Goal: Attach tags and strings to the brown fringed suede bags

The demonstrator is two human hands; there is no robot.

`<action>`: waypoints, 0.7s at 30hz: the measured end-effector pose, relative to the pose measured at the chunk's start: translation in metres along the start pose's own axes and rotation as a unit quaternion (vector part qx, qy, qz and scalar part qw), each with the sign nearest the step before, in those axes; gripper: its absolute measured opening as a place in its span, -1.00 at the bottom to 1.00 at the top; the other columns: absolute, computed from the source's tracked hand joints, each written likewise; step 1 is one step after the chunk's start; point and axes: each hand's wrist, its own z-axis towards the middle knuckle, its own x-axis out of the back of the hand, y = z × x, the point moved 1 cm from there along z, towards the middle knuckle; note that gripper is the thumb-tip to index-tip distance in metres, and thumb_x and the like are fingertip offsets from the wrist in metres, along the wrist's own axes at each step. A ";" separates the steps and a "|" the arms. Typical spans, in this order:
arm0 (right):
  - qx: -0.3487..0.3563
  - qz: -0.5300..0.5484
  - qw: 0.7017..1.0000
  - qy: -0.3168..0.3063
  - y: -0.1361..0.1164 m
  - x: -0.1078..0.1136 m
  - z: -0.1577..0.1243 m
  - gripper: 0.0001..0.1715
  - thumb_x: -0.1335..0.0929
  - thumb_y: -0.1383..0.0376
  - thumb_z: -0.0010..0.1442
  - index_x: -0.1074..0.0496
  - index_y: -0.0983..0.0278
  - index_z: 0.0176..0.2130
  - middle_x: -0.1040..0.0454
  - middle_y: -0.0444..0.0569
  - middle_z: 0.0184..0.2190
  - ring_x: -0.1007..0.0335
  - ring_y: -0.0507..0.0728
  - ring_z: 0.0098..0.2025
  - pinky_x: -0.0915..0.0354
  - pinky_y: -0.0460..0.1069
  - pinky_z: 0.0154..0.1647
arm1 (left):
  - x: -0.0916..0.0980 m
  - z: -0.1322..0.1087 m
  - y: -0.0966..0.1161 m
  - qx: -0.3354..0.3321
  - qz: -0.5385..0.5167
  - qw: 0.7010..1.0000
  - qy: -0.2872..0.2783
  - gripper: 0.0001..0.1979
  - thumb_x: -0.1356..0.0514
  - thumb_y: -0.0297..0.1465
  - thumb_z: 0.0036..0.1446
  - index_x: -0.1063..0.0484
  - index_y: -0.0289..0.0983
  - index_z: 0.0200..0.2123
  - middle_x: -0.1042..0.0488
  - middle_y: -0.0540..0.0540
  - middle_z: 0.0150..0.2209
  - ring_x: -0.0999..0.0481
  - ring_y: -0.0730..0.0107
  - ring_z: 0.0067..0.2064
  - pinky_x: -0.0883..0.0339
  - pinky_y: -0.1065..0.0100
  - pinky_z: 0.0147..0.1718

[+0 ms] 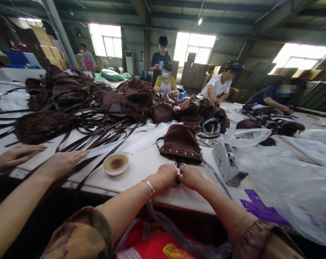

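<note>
- One white table (141, 169) carries everything I see.
- The brown pouch (180, 144) lies crosswise just beyond both hands, its eyelet edge toward me, centred between them.
- My left hand (167, 175) and right hand (191, 177) meet knuckle to knuckle, each grip pinched closed on a dark strand (178, 177) from it; neither is nearer.

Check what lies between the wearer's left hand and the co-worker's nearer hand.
Head view: a small round dish with brown contents, on the white table between left hand and co-worker's hand.
</note>
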 end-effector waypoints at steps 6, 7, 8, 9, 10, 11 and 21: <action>-0.010 -0.036 0.999 0.001 -0.007 0.000 -0.002 -0.65 -0.28 0.24 0.15 -0.61 0.33 -0.24 -0.59 0.23 -0.21 -0.52 0.34 -0.14 -0.32 0.06 -0.22 | 0.012 -0.005 0.003 0.020 0.046 0.999 0.008 -0.69 -0.17 -0.29 0.11 -0.57 -0.33 -0.17 -0.57 -0.29 -0.13 -0.57 0.03 -0.09 -0.44 0.22 -0.11; -0.033 -0.027 0.999 0.005 -0.007 -0.004 -0.003 -0.61 -0.25 0.22 0.18 -0.60 0.35 -0.24 -0.59 0.26 -0.21 -0.52 0.34 -0.14 -0.33 0.07 -0.22 | 0.012 -0.006 0.003 0.039 0.051 0.998 0.011 -0.66 -0.15 -0.27 0.13 -0.56 -0.35 -0.14 -0.56 -0.32 -0.12 -0.57 0.01 -0.09 -0.45 0.20 -0.12; -0.059 -0.013 0.998 0.006 -0.007 -0.008 -0.004 -0.57 -0.23 0.20 0.20 -0.60 0.36 -0.23 -0.59 0.27 -0.20 -0.52 0.34 -0.13 -0.33 0.07 -0.22 | 0.011 -0.007 0.004 0.058 0.055 0.997 0.012 -0.64 -0.14 -0.26 0.14 -0.56 -0.37 -0.13 -0.56 -0.35 -0.12 -0.57 -0.02 -0.09 -0.46 0.18 -0.13; -0.084 0.006 0.996 0.006 -0.007 -0.011 -0.005 -0.56 -0.21 0.20 0.21 -0.60 0.35 -0.24 -0.59 0.27 -0.20 -0.52 0.33 -0.12 -0.33 0.07 -0.22 | 0.010 -0.007 0.006 0.073 0.056 0.996 0.009 -0.63 -0.14 -0.25 0.14 -0.56 -0.38 -0.13 -0.56 -0.37 -0.13 -0.58 -0.03 -0.10 -0.47 0.17 -0.15; -0.105 0.028 0.994 0.001 -0.007 -0.014 -0.006 -0.56 -0.21 0.20 0.22 -0.60 0.34 -0.24 -0.59 0.25 -0.20 -0.53 0.31 -0.13 -0.33 0.05 -0.23 | 0.009 -0.007 0.007 0.085 0.057 0.995 0.004 -0.64 -0.14 -0.26 0.14 -0.56 -0.38 -0.14 -0.57 -0.37 -0.16 -0.59 -0.02 -0.11 -0.48 0.18 -0.15; -0.118 0.048 0.992 -0.006 -0.006 -0.016 -0.007 -0.57 -0.20 0.21 0.22 -0.60 0.33 -0.26 -0.59 0.23 -0.20 -0.53 0.29 -0.13 -0.33 0.03 -0.23 | 0.007 -0.006 0.008 0.092 0.056 0.994 -0.001 -0.66 -0.14 -0.29 0.14 -0.57 -0.38 -0.15 -0.58 -0.36 -0.18 -0.59 0.00 -0.12 -0.48 0.20 -0.15; 0.033 -0.063 0.997 0.010 -0.005 0.009 -0.008 -0.68 -0.26 0.28 0.25 -0.54 0.32 -0.12 -0.56 0.21 -0.10 -0.49 0.28 -0.05 -0.31 0.04 -0.09 | 0.008 0.004 0.006 0.015 0.058 0.998 -0.021 -0.79 -0.27 -0.41 -0.04 -0.59 -0.31 -0.28 -0.61 -0.26 -0.22 -0.59 0.01 -0.12 -0.45 0.21 -0.10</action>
